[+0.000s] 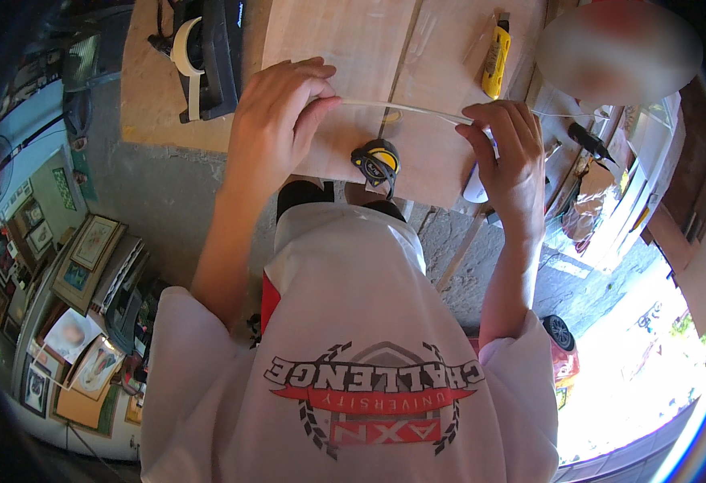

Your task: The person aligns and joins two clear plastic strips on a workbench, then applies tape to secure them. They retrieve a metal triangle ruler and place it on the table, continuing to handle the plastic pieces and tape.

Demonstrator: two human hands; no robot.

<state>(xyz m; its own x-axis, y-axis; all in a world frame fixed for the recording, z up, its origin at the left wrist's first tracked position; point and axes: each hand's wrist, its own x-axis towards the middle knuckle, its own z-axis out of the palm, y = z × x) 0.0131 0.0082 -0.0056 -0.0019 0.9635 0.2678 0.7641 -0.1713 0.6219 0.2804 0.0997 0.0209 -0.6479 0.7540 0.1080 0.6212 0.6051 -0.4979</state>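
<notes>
A thin pale strip (405, 106) stretches nearly level between my hands, above a wooden board (333, 48). Its exact kind I cannot make out. My left hand (276, 117) pinches one end between thumb and fingers. At the other end my right hand (510, 153) pinches it with thumb and forefinger, and a fine line seems to run on past that hand. Below the strip, a black and yellow tape measure (377, 163) rests near the board's close edge. A yellow utility knife (494, 60) lies on the wood beyond my right hand.
A black tape dispenser (220, 68) with a roll of cream tape (184, 48) stands at the far left. Cluttered tools, including a black-handled one (590, 142), lie to the right. Framed pictures (87, 253) lean at the left side. A blurred round patch covers the upper right.
</notes>
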